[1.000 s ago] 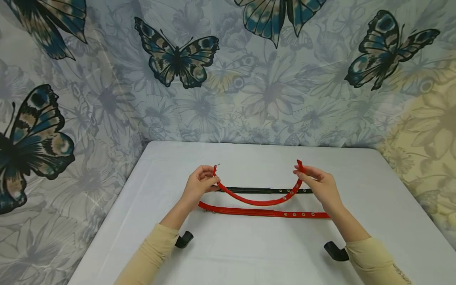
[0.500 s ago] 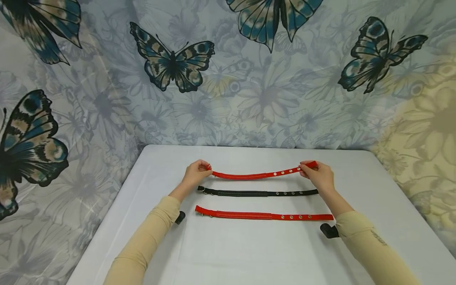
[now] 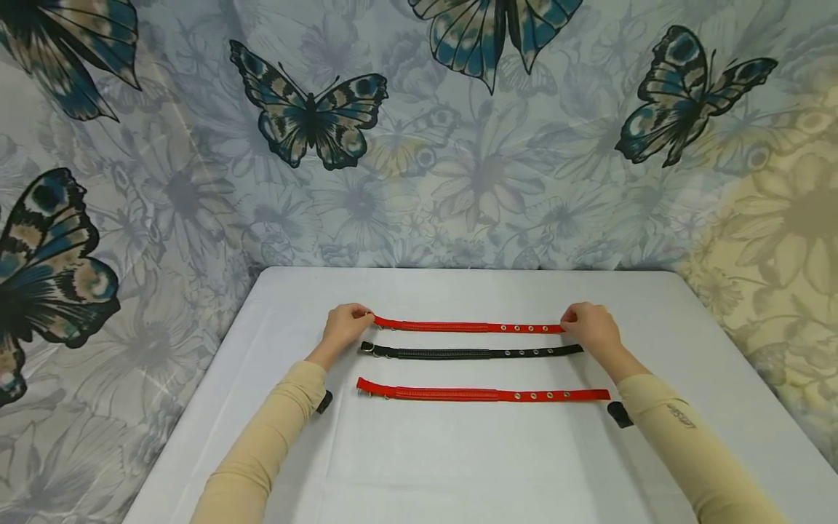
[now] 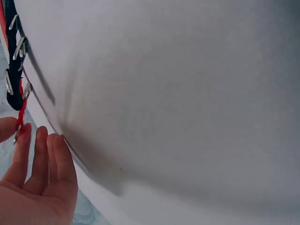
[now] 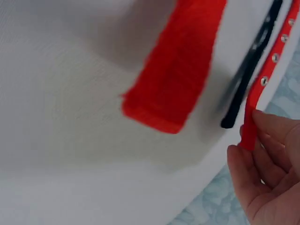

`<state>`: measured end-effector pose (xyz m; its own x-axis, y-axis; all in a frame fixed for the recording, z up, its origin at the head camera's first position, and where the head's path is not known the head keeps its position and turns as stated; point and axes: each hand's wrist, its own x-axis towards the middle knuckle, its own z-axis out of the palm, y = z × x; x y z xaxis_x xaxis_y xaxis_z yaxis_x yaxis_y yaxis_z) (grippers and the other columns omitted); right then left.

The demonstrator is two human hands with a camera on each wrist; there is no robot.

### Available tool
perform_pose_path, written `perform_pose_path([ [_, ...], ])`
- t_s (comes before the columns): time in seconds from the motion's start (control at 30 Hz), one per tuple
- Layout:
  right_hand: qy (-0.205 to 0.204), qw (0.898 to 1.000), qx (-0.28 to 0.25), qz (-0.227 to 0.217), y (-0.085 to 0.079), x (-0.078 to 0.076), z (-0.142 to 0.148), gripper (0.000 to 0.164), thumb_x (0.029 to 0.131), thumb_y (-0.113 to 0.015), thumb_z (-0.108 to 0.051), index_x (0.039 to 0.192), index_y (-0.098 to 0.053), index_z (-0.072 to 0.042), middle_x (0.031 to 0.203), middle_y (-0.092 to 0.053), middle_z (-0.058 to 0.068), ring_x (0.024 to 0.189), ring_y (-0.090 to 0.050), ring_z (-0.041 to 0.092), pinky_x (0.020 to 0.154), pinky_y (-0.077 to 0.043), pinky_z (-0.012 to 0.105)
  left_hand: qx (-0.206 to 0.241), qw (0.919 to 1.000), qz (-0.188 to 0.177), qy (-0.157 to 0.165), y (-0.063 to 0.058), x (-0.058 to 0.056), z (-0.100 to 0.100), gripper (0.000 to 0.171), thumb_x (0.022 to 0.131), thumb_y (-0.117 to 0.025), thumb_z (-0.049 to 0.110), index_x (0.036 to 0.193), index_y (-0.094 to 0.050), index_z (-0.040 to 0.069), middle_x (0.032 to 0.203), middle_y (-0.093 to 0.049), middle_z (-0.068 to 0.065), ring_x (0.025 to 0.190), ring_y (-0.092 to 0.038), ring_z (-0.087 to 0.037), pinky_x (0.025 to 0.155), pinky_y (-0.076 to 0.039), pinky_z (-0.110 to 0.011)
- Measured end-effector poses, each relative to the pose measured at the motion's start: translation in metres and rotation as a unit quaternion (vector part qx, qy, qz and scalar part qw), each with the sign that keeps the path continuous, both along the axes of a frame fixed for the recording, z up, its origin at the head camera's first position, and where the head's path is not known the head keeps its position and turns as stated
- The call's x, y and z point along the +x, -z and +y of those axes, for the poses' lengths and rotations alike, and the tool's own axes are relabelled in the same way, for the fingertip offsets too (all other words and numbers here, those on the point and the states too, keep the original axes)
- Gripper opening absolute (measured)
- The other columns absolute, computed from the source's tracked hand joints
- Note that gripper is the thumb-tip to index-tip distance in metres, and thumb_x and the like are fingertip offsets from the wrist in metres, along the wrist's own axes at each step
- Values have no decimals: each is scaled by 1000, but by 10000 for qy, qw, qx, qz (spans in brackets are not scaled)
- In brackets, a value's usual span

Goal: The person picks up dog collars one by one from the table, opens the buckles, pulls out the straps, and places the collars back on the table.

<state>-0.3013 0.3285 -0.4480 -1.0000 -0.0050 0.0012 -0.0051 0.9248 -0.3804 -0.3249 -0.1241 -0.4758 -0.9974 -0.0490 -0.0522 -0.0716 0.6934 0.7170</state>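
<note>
A thin red collar (image 3: pixel 452 327) with metal eyelets stretches straight across the far part of the table, held at both ends. My left hand (image 3: pixel 345 324) pinches its buckle end between thumb and forefinger; the left wrist view shows the metal buckle (image 4: pixel 18 131) at those fingertips. At the other end my right hand (image 3: pixel 592 329) pinches the plain red tip (image 5: pixel 249 133). Just nearer than this strap lies a black collar (image 3: pixel 439 354) with eyelets. Nearer still is a wider red collar (image 3: pixel 445 394), its cut end (image 5: pixel 173 70) large in the right wrist view.
The three collars lie roughly parallel on a white-covered table (image 3: pixel 458 458). Behind the table's far edge hangs a butterfly-patterned cloth (image 3: pixel 484 182). Black wrist mounts (image 3: pixel 620 415) show by the sleeves.
The sagging red collar has been pulled straight and moved away, beyond the black one, then lowered toward the table. Both hands have spread apart with it. The other two collars stay put.
</note>
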Motion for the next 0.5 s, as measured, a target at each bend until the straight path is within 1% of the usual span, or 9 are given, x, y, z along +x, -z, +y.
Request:
perform_pose_path([
  [0.07, -20, 9996, 187, -191, 2, -1, -1, 10, 84, -64, -11, 83, -65, -1, 79, -62, 13, 67, -55, 26, 51, -44, 34, -142, 9995, -192, -191, 1, 1, -1, 26, 84, -63, 30, 98, -71, 9, 98, -67, -7, 83, -59, -21, 70, -48, -35],
  [0.17, -111, 9983, 462, -334, 4, -4, -2, 9, 85, -63, -10, 82, -65, -1, 78, -61, 14, 69, -55, 27, 53, -45, 36, -295, 9976, -457, -427, 1, 1, -2, 28, 82, -66, 33, 93, -73, 8, 97, -67, -7, 81, -59, -21, 68, -49, -33],
  [0.27, -270, 9958, 783, -390, 4, -7, -3, 10, 86, -61, -8, 82, -65, -1, 80, -62, 14, 74, -55, 29, 58, -47, 39, -335, 9970, -541, -436, 1, 2, -3, 28, 82, -67, 34, 89, -73, 8, 95, -67, -7, 81, -60, -21, 67, -49, -34],
  [0.33, -366, 9938, 971, -394, 4, -8, -5, 10, 86, -60, -7, 84, -65, 0, 84, -62, 16, 81, -55, 32, 62, -48, 41, -341, 9978, -470, -326, 0, 2, -3, 30, 82, -66, 36, 92, -72, 8, 96, -67, -7, 81, -59, -21, 67, -49, -34],
  [0.4, -396, 9932, 1054, -296, 3, -7, -9, 10, 86, -59, -5, 90, -65, 2, 91, -62, 19, 88, -55, 36, 66, -49, 46, -318, 9987, -317, -226, -1, 4, -1, 34, 83, -65, 40, 96, -71, 9, 97, -66, -7, 82, -59, -22, 68, -48, -34],
  [0.47, -430, 9944, 970, -8, 2, -3, -15, 16, 86, -58, -4, 98, -65, 3, 100, -61, 23, 95, -53, 40, 71, -48, 50, -328, 9993, -35, -150, -5, 7, 3, 41, 83, -63, 44, 104, -67, 9, 102, -65, -7, 87, -59, -22, 71, -48, -37],
  [0.5, -446, 9945, 914, 243, 2, -2, -19, 19, 85, -57, -3, 101, -65, 3, 104, -61, 24, 99, -52, 42, 76, -46, 54, -354, 9992, 148, -118, -7, 9, 5, 45, 84, -62, 47, 108, -65, 9, 105, -63, -8, 91, -58, -23, 73, -48, -38],
])
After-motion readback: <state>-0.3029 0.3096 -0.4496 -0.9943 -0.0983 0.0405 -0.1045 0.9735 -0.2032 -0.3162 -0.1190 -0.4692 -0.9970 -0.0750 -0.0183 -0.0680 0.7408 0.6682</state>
